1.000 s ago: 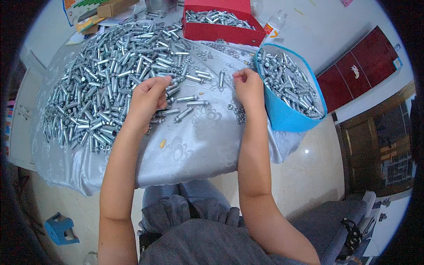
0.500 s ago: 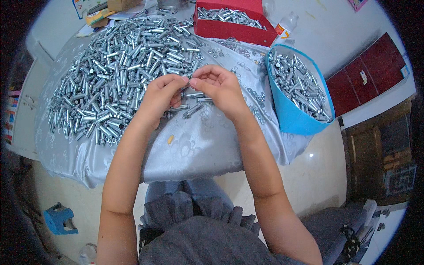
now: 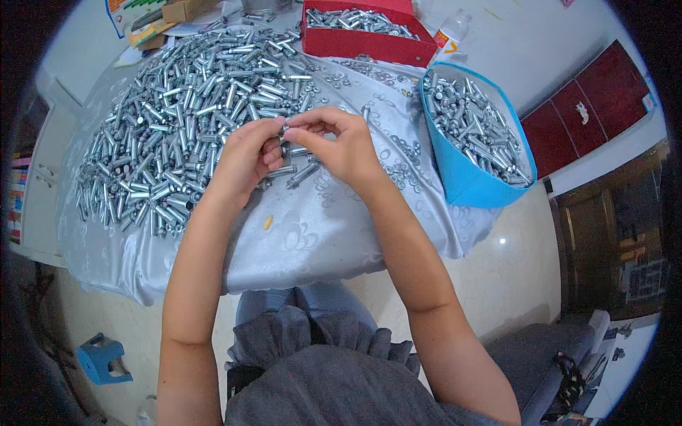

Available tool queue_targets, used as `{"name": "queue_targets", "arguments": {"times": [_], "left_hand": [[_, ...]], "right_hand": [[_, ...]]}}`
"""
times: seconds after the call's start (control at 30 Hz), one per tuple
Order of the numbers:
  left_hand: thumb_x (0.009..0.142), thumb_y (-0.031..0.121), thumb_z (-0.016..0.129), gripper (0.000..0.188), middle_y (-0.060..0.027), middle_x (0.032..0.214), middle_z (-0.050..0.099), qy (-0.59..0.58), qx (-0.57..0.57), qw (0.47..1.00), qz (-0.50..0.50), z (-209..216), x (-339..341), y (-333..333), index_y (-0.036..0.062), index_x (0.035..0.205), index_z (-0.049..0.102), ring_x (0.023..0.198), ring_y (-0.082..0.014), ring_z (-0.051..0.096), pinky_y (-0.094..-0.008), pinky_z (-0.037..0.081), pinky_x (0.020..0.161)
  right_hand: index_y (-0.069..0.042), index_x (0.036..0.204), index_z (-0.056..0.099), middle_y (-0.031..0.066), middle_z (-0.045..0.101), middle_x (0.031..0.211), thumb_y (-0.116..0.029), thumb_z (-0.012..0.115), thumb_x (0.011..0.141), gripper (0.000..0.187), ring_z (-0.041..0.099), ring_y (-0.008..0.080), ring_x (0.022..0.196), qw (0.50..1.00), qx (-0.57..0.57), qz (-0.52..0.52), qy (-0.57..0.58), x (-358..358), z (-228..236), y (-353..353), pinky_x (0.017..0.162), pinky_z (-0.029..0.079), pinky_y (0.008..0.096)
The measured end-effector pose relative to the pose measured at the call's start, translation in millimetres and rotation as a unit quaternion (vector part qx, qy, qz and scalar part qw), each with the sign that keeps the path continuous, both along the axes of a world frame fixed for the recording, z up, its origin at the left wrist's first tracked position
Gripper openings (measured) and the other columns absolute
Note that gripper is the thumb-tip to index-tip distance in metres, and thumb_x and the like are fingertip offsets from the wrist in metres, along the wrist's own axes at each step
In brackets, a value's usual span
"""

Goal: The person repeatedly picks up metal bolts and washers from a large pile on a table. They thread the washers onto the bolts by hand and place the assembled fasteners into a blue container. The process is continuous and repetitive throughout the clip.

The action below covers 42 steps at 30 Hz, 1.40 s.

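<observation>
Fingertips almost meeting over the table, my left hand and my right hand pinch a small silvery metal part between them. Most of that part is hidden by the fingers, so its exact kind does not show. Just under my hands lie a few loose expansion bolts with metal sleeves. To the left and beyond my left hand spreads a big heap of the same expansion bolts. Small washers and nuts are scattered on the cloth to the right of my right hand.
A blue fabric bin full of bolts stands at the table's right edge. At the back are a red box of metal parts and a plastic bottle. A yellow bit lies on the silvery tablecloth.
The whole view has shifted slightly. My hands remain together in a pinch at nearly the same spot over the loose bolts, with the right fingers slightly re-angled.
</observation>
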State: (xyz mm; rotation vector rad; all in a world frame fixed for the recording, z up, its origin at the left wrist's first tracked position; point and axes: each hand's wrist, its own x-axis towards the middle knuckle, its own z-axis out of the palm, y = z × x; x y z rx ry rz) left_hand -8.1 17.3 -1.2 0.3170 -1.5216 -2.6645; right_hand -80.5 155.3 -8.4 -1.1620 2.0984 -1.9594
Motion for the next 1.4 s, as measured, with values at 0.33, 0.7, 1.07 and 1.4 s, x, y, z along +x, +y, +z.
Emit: {"name": "queue_targets", "arguments": {"times": [0.33,0.7,1.07,1.4], "left_hand": [[0.083,0.023,0.054,0.02,0.0062,0.056,0.037,-0.031,-0.058,0.998,-0.019,4.0,2.4,3.0,0.0036,0.076,0.056,0.049,-0.0034,0.033,-0.0186,0.028,0.045],[0.083,0.021,0.054,0.019,0.0069,0.056,0.029,-0.018,-0.039,0.999,0.005,6.8,-0.4,-6.7,0.0027,0.079,0.052,0.048,-0.0042,0.028,-0.0208,0.024,0.043],[0.081,0.025,0.057,0.026,0.0049,0.052,0.035,-0.022,-0.061,0.998,0.0,-0.6,-4.4,-9.5,-0.0007,0.078,0.056,0.045,-0.0055,0.032,-0.0209,0.029,0.043],[0.082,0.025,0.055,0.024,0.0059,0.053,0.032,-0.038,-0.089,0.995,-0.002,-0.6,-3.2,-6.4,0.0012,0.077,0.055,0.047,-0.0056,0.029,-0.0216,0.026,0.044]], "right_hand": [[-0.003,0.083,0.064,0.0076,0.058,0.074,-0.015,0.068,0.069,0.019,0.055,0.0145,0.066,0.995,0.025,-0.015,0.097,2.9,1.1,2.1,0.06,0.043,0.0252],[-0.003,0.079,0.064,0.0135,0.06,0.079,-0.016,0.057,0.075,0.015,0.056,0.0294,0.077,0.93,0.15,-0.284,0.176,-45.1,-8.3,32.2,0.071,0.043,0.0366],[-0.006,0.089,0.063,0.014,0.06,0.091,-0.018,0.054,0.077,0.02,0.052,0.0305,0.09,0.893,0.314,-0.21,0.245,-58.1,1.3,17.1,0.082,0.04,0.0388],[-0.004,0.089,0.063,0.0166,0.058,0.093,-0.009,0.047,0.075,0.021,0.053,0.0336,0.087,0.871,0.353,-0.201,0.277,-64.0,-27.7,-3.6,0.08,0.042,0.0402]]}}
